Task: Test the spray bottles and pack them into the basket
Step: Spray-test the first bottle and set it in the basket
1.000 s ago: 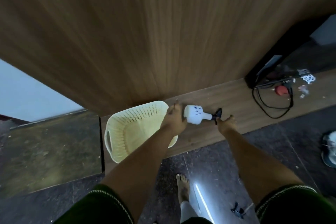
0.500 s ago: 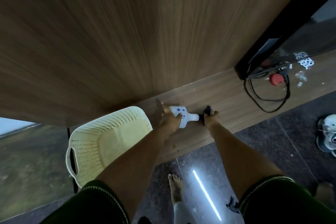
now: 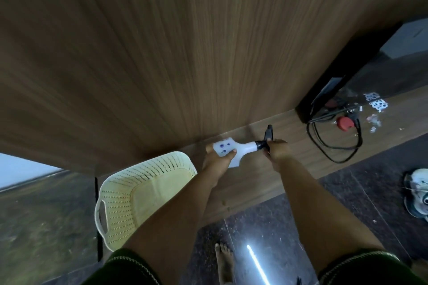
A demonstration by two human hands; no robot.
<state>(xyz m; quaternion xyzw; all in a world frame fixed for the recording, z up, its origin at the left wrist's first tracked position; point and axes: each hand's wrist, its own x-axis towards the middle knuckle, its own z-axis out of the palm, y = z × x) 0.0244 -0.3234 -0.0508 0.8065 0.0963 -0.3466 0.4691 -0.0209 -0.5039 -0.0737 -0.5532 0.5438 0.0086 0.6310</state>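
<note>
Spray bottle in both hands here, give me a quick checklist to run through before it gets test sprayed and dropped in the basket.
1. Left hand grips the body of the spray bottle: ok.
2. Right hand holds the black spray head: ok.
3. Finger on the trigger: cannot tell, hidden by the hand.
4. Nozzle aimed away from the black cables: cannot tell; the tip points roughly at the wooden panel.
5. Basket within reach, beside the left forearm: ok.
6. Room in the basket, nothing visible inside: ok.
</note>
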